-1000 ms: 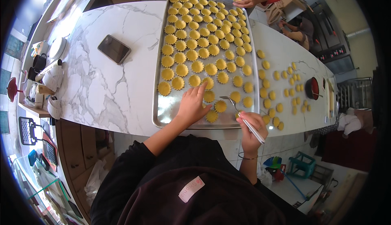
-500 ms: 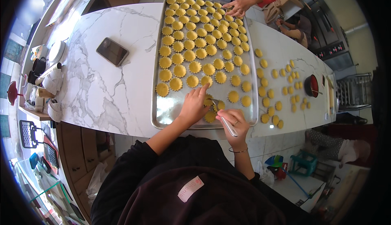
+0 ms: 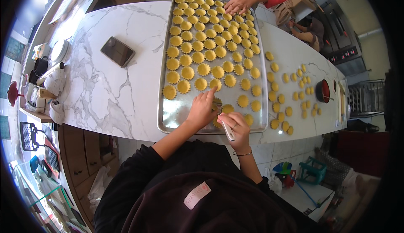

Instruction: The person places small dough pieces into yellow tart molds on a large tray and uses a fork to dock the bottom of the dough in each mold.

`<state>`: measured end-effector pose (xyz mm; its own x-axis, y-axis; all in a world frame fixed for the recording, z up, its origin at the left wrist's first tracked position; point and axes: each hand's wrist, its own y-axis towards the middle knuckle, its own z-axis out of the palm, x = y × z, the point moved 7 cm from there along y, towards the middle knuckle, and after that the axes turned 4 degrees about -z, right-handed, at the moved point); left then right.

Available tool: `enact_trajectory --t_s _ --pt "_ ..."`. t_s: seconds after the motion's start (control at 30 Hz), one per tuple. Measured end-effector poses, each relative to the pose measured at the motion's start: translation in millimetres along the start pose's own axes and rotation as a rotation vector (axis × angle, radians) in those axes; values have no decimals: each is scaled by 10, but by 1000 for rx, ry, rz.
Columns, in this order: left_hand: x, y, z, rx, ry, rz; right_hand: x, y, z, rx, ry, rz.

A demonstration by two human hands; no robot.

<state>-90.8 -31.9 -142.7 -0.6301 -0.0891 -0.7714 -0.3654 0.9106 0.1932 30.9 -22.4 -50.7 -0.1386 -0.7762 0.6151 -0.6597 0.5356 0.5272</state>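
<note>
My right hand is closed round the pale handle of a fork, its tines down at a yellow fluted tart shell. My left hand is at that same shell, its fingers curled against the side; the index finger stretches forward to the edge of another tart shell. The thumb is hidden. Both hands are over the near edge of a large metal baking tray, which holds rows of such shells. Another tart shell lies beside the fork, and one more is partly covered by my hands.
A co-worker's hand reaches over the tray's far right corner. More small yellow shells stand on the marble-patterned counter to the right, near a dark bowl with a utensil in it. A phone lies at the left.
My right hand and the fork have moved slightly left and down, closer to my left hand. The co-worker's hand has shifted left over the far shells. My left hand stays nearly in place.
</note>
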Motion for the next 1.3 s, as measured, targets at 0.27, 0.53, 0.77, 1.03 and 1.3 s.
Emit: enact_trajectory --t_s 0.27,0.53,0.77,1.03,1.3 --pt "22 0 34 90 -7 -37 56 11 -141 -32 -19 24" --pt "21 5 19 45 -19 -26 10 -49 -35 18 7 14" --pt "20 3 35 85 -31 -16 81 1 -163 -17 -12 36" --pt "14 2 16 96 -29 -24 34 -46 -71 45 27 20" --pt "-7 16 14 67 -67 -45 39 -12 -405 -146 -46 57"
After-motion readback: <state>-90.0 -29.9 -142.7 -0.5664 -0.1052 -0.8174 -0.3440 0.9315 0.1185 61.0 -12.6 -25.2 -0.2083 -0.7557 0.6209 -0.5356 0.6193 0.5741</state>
